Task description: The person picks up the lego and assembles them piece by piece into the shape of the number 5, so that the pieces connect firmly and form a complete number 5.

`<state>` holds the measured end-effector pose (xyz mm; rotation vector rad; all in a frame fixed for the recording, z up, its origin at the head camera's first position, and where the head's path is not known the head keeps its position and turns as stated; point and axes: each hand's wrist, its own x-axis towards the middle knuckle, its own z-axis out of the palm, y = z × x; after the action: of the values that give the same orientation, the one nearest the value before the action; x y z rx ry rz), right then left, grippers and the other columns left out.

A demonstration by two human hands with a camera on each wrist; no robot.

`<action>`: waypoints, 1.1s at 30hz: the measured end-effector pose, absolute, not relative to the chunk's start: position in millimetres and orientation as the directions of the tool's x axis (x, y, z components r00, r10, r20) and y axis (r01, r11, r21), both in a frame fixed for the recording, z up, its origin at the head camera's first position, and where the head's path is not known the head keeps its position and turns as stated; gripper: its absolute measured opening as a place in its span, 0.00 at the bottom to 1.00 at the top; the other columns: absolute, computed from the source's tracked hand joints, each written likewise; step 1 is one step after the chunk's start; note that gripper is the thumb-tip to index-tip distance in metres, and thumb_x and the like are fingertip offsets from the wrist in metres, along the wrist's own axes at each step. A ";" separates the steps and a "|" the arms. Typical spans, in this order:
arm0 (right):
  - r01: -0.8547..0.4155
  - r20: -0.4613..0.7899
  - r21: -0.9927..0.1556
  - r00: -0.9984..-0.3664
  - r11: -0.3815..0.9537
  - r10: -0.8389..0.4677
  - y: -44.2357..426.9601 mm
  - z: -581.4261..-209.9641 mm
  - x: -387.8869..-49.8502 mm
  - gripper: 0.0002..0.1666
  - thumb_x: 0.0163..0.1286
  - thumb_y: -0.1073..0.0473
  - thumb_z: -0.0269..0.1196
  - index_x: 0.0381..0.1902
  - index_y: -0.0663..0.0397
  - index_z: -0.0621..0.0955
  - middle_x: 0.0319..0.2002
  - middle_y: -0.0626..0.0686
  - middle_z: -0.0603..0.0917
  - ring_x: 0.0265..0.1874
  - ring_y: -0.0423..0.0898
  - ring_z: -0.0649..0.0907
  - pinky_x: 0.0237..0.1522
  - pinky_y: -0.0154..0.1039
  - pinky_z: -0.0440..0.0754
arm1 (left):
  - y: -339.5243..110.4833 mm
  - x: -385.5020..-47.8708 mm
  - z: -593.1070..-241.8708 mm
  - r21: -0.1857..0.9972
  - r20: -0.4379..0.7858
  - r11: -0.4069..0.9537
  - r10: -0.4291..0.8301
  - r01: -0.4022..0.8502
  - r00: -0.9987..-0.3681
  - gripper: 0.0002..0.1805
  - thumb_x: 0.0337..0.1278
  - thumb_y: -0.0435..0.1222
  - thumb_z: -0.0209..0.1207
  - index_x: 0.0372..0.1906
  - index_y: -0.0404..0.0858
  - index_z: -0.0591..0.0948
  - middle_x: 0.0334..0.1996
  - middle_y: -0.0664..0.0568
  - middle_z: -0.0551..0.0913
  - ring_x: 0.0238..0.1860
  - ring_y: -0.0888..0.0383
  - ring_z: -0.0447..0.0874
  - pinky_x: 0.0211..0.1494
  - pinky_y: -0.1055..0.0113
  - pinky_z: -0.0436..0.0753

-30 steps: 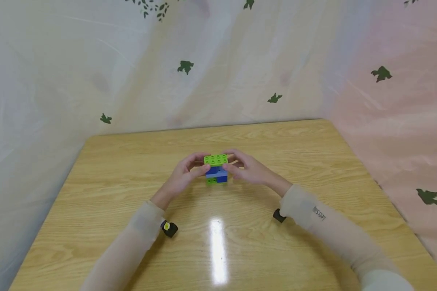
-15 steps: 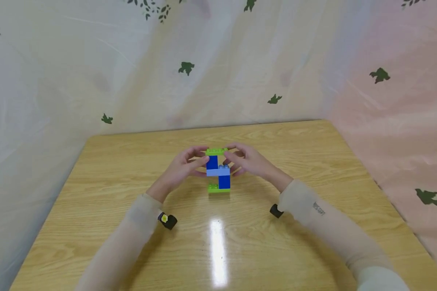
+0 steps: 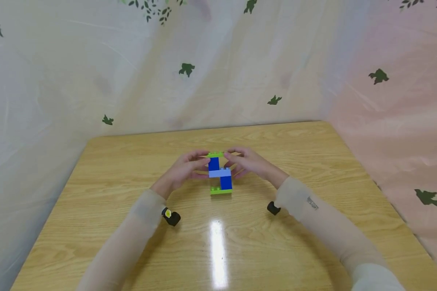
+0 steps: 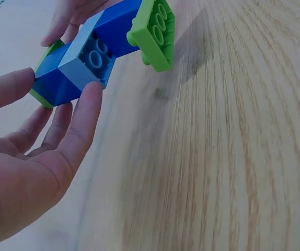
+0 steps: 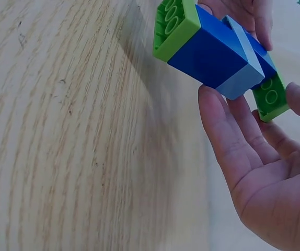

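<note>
A stack of toy building bricks is held off the table, its front side facing the head camera. From top to bottom it has a lime green brick [image 3: 216, 154], a dark blue brick [image 3: 213, 164], a light blue brick [image 3: 219, 173], another dark blue brick [image 3: 226, 182] and a lime green bottom brick [image 3: 221, 191]. My left hand [image 3: 182, 169] grips the upper left end, thumb on the upper dark blue brick and fingertips reaching the light blue one. On the other side my right hand [image 3: 253, 163] holds the upper right end, thumb at the top green brick, fingers below.
The wooden table [image 3: 295, 161] spreads around the hands, with a glare streak in front of them. A pale cloth backdrop [image 3: 138, 72] with green leaf and bird shapes stands behind and beside it. Black wrist devices [image 3: 172, 217] sit under both sleeves.
The stack has tipped from showing its studded top to showing its front, both hands turning with it. Over the last half second it shifts slightly right while its upper end drops a little.
</note>
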<state>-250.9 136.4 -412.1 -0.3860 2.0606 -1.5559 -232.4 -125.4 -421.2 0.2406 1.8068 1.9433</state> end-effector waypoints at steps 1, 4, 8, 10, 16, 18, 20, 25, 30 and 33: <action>0.090 -0.244 -0.948 -0.820 0.304 -0.518 136.9 -412.6 -252.0 0.37 0.78 0.39 0.56 0.72 0.56 0.66 0.52 0.62 0.86 0.42 0.57 0.89 0.43 0.52 0.88 | -125.4 -233.7 -422.0 0.973 -0.194 -0.026 0.453 -0.231 -0.870 0.27 0.74 0.36 0.57 0.72 0.33 0.66 0.62 0.36 0.75 0.56 0.41 0.82 0.58 0.45 0.82; 0.094 -0.257 -0.943 -0.815 0.319 -0.519 138.1 -416.3 -255.4 0.37 0.78 0.39 0.56 0.72 0.56 0.67 0.52 0.62 0.85 0.42 0.57 0.89 0.42 0.52 0.88 | -126.2 -237.2 -424.3 0.967 -0.212 -0.026 0.464 -0.252 -0.860 0.27 0.74 0.35 0.56 0.72 0.32 0.67 0.63 0.35 0.76 0.57 0.40 0.82 0.58 0.45 0.82; 0.090 -0.255 -0.943 -0.813 0.321 -0.523 139.3 -422.6 -257.9 0.36 0.79 0.39 0.55 0.72 0.57 0.67 0.52 0.63 0.85 0.40 0.57 0.89 0.41 0.52 0.88 | -126.7 -240.8 -427.2 0.959 -0.242 -0.016 0.471 -0.282 -0.848 0.26 0.74 0.34 0.57 0.72 0.33 0.68 0.62 0.35 0.78 0.58 0.39 0.82 0.59 0.46 0.81; 0.090 -0.251 -0.945 -0.816 0.314 -0.520 139.4 -424.9 -258.1 0.36 0.79 0.39 0.54 0.72 0.58 0.67 0.52 0.64 0.85 0.40 0.58 0.89 0.41 0.53 0.88 | -126.4 -242.1 -428.3 0.956 -0.253 -0.011 0.469 -0.292 -0.846 0.26 0.74 0.34 0.56 0.72 0.33 0.68 0.61 0.35 0.79 0.58 0.39 0.81 0.59 0.45 0.81; 0.095 -0.254 -0.943 -0.825 0.319 -0.505 139.0 -427.1 -258.0 0.33 0.80 0.40 0.53 0.70 0.57 0.69 0.53 0.64 0.84 0.40 0.58 0.89 0.42 0.54 0.88 | -125.6 -245.8 -429.7 0.953 -0.269 0.003 0.466 -0.303 -0.843 0.25 0.75 0.35 0.56 0.72 0.34 0.69 0.61 0.36 0.80 0.59 0.40 0.82 0.60 0.44 0.80; 0.089 -0.258 -0.937 -0.828 0.337 -0.498 138.3 -427.1 -258.9 0.32 0.80 0.40 0.53 0.69 0.57 0.69 0.53 0.64 0.84 0.40 0.57 0.89 0.42 0.53 0.88 | -125.7 -247.0 -430.1 0.952 -0.273 0.006 0.468 -0.306 -0.840 0.26 0.75 0.35 0.57 0.72 0.35 0.69 0.61 0.36 0.80 0.59 0.40 0.82 0.59 0.45 0.81; 0.078 -0.262 -0.929 -0.831 0.363 -0.491 137.5 -428.1 -260.7 0.33 0.80 0.40 0.53 0.69 0.57 0.70 0.53 0.63 0.84 0.40 0.56 0.88 0.42 0.51 0.88 | -125.8 -248.3 -430.9 0.952 -0.277 0.016 0.465 -0.305 -0.841 0.26 0.74 0.35 0.58 0.72 0.36 0.69 0.61 0.36 0.80 0.58 0.41 0.82 0.59 0.46 0.81; 0.050 -0.265 -0.907 -0.840 0.417 -0.474 136.3 -429.7 -264.9 0.35 0.79 0.37 0.52 0.69 0.57 0.71 0.52 0.61 0.84 0.40 0.55 0.87 0.41 0.49 0.88 | -124.5 -251.1 -434.4 0.954 -0.289 0.055 0.437 -0.296 -0.852 0.30 0.68 0.34 0.63 0.72 0.39 0.69 0.63 0.38 0.77 0.58 0.43 0.82 0.57 0.49 0.83; 0.050 -0.276 -0.899 -0.835 0.434 -0.476 135.6 -433.8 -267.0 0.33 0.79 0.38 0.52 0.67 0.57 0.73 0.50 0.60 0.84 0.38 0.55 0.87 0.39 0.48 0.88 | -122.4 -250.4 -439.0 0.951 -0.305 0.084 0.422 -0.298 -0.854 0.34 0.64 0.31 0.66 0.73 0.40 0.68 0.65 0.38 0.75 0.57 0.45 0.82 0.56 0.51 0.84; 0.069 -0.293 -0.897 -0.831 0.436 -0.472 135.6 -437.1 -267.9 0.34 0.78 0.36 0.53 0.66 0.56 0.73 0.50 0.59 0.85 0.37 0.54 0.87 0.38 0.47 0.88 | -121.6 -248.0 -440.5 0.948 -0.315 0.090 0.416 -0.305 -0.853 0.35 0.63 0.31 0.67 0.73 0.40 0.68 0.65 0.38 0.75 0.56 0.45 0.82 0.55 0.52 0.84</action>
<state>-267.9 135.6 -437.1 -0.3391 2.1804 -1.3960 -248.0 -121.6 -440.5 0.1080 1.8565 1.8164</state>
